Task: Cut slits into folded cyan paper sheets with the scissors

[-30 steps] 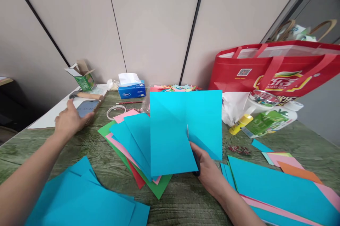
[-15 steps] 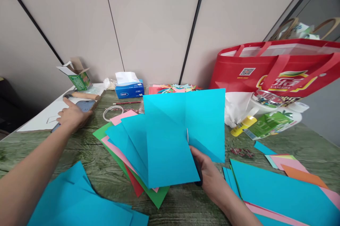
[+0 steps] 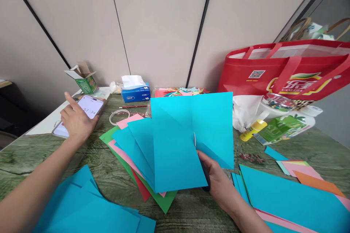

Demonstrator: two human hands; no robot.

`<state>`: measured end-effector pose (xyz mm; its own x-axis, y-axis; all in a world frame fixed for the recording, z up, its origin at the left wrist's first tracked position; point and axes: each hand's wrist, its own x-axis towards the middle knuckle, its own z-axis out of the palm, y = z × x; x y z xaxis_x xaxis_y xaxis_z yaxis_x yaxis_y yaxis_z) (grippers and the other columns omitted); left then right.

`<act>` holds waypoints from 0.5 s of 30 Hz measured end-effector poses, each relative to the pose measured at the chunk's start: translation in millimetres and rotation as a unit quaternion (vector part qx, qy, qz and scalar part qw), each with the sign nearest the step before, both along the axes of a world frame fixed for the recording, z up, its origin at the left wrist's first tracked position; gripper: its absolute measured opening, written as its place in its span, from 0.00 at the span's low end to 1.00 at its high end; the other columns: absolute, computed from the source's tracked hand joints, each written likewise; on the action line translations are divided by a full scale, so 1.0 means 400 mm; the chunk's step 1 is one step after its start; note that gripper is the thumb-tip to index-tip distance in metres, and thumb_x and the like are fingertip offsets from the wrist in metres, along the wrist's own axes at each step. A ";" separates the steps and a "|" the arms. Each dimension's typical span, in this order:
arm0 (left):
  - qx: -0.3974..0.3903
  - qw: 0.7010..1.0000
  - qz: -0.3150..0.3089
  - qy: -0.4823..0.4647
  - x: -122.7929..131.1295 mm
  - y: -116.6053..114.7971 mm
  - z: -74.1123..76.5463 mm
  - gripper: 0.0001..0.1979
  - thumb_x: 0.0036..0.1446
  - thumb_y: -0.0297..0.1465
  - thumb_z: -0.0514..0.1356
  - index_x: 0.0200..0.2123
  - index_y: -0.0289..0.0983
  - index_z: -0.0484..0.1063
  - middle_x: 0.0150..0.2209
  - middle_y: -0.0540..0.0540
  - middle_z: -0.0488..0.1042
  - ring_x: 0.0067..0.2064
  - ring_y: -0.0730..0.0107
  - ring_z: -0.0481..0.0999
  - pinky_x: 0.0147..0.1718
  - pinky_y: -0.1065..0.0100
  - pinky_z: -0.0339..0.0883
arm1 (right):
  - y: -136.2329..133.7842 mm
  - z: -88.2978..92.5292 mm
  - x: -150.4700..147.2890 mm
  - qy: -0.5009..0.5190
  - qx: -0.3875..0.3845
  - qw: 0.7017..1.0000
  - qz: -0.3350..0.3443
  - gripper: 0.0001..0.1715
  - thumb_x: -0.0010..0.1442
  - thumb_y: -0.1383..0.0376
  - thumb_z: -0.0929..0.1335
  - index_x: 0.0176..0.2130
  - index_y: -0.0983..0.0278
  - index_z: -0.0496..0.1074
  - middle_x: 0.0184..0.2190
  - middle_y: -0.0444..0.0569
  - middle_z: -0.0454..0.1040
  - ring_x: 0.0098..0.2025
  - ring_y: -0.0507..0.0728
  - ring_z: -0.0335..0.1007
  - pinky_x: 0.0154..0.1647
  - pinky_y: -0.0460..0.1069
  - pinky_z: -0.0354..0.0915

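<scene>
On the left, my left hand (image 3: pixel 78 119) spans a smartphone (image 3: pixel 91 106) whose lit screen shows running digits. The thumb is at one long edge, the fingers are across the other side, and the index finger sticks out. My right hand (image 3: pixel 214 173) is closed around dark-handled scissors (image 3: pixel 206 179). A large blue paper sheet (image 3: pixel 177 142) stands up on the scissors. It has a crease down the middle and a slit from its lower edge, and a bit of blade shows at the slit. The sheet hides most of the scissors.
Fanned coloured paper (image 3: pixel 133 145) lies behind the sheet. Blue paper stacks lie at front left (image 3: pixel 90 207) and right (image 3: pixel 295 193). Behind are a tape roll (image 3: pixel 119 117), a tissue box (image 3: pixel 135 93), a glue stick (image 3: pixel 253 130) and a red bag (image 3: pixel 246 69).
The phone's screen has lit up, and its far end has risen in my left hand, covering the wooden-handled tool behind. My right hand, scissors and blue sheet have barely moved.
</scene>
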<state>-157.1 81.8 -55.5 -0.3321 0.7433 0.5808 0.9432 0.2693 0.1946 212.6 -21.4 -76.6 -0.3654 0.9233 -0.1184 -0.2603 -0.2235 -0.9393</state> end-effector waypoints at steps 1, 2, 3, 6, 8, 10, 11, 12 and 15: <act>0.009 1.000 -0.010 0.004 0.005 -0.002 0.001 0.51 0.44 0.51 0.49 0.58 0.22 0.26 0.51 0.28 0.62 0.55 0.34 0.52 0.39 0.47 0.50 | 0.000 -0.001 0.000 0.005 0.000 1.000 0.002 0.26 0.48 0.54 0.69 0.47 0.57 0.67 0.45 0.49 0.72 0.45 0.63 0.68 0.44 0.57 0.67; 0.015 1.000 -0.015 0.006 0.009 -0.004 0.002 0.52 0.44 0.51 0.49 0.58 0.21 0.27 0.51 0.28 0.63 0.55 0.33 0.51 0.40 0.46 0.49 | 0.000 -0.002 0.001 0.010 0.000 1.000 0.004 0.26 0.48 0.55 0.69 0.47 0.56 0.67 0.45 0.49 0.72 0.45 0.63 0.68 0.44 0.57 0.67; 0.018 1.000 -0.016 0.006 0.011 -0.004 0.002 0.52 0.44 0.51 0.49 0.58 0.20 0.28 0.51 0.27 0.63 0.55 0.33 0.51 0.41 0.46 0.49 | 0.000 -0.003 0.001 0.013 0.002 1.000 0.006 0.26 0.48 0.55 0.69 0.47 0.56 0.67 0.45 0.49 0.72 0.45 0.63 0.68 0.44 0.56 0.67; 0.014 1.000 -0.010 0.002 0.010 -0.003 0.001 0.53 0.43 0.52 0.50 0.58 0.21 0.27 0.55 0.25 0.57 0.55 0.33 0.52 0.40 0.47 0.49 | 0.000 -0.005 0.004 0.013 0.009 1.000 0.002 0.26 0.48 0.55 0.70 0.47 0.57 0.68 0.45 0.49 0.72 0.45 0.63 0.68 0.45 0.56 0.66; 0.009 1.000 -0.007 0.002 0.006 -0.004 0.000 0.53 0.42 0.52 0.49 0.58 0.22 0.25 0.57 0.24 0.52 0.55 0.34 0.52 0.38 0.49 0.49 | 0.000 -0.007 0.005 0.009 0.011 1.000 -0.001 0.26 0.47 0.55 0.70 0.47 0.57 0.68 0.45 0.49 0.72 0.45 0.63 0.68 0.45 0.56 0.66; 0.003 1.000 0.000 -0.005 -0.001 -0.004 -0.001 0.54 0.41 0.53 0.48 0.58 0.21 0.25 0.56 0.24 0.55 0.55 0.34 0.52 0.35 0.50 0.50 | 0.000 -0.007 0.005 0.008 0.009 1.000 -0.001 0.26 0.47 0.55 0.70 0.46 0.57 0.68 0.45 0.48 0.72 0.45 0.62 0.68 0.44 0.55 0.67; -0.003 1.000 0.007 -0.015 -0.006 -0.002 -0.002 0.54 0.41 0.54 0.48 0.58 0.21 0.26 0.53 0.24 0.59 0.55 0.34 0.52 0.34 0.51 0.50 | 0.000 -0.007 0.004 0.007 0.008 1.000 -0.001 0.26 0.47 0.55 0.70 0.46 0.57 0.68 0.45 0.48 0.72 0.45 0.62 0.68 0.44 0.55 0.67; -0.010 0.999 0.017 -0.031 -0.012 0.000 -0.002 0.54 0.40 0.54 0.48 0.57 0.20 0.30 0.50 0.26 0.64 0.55 0.34 0.52 0.32 0.51 0.50 | 0.000 -0.006 0.004 0.006 0.008 1.000 -0.003 0.26 0.47 0.55 0.70 0.46 0.57 0.69 0.45 0.48 0.72 0.45 0.62 0.68 0.44 0.55 0.67; -0.046 0.992 0.053 -0.101 -0.040 0.014 0.000 0.48 0.37 0.54 0.50 0.53 0.22 0.48 0.34 0.34 0.75 0.55 0.32 0.53 0.28 0.52 0.49 | 0.001 0.000 0.001 0.002 0.008 1.000 -0.008 0.27 0.45 0.53 0.70 0.45 0.59 0.69 0.44 0.50 0.73 0.45 0.63 0.68 0.44 0.56 0.67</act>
<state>-173.0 87.3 -55.7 -0.5142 0.7450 0.4250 0.8526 0.3903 0.3475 212.9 -20.9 -76.5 -0.3510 0.9308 -0.1023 -0.2676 -0.2044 -0.9416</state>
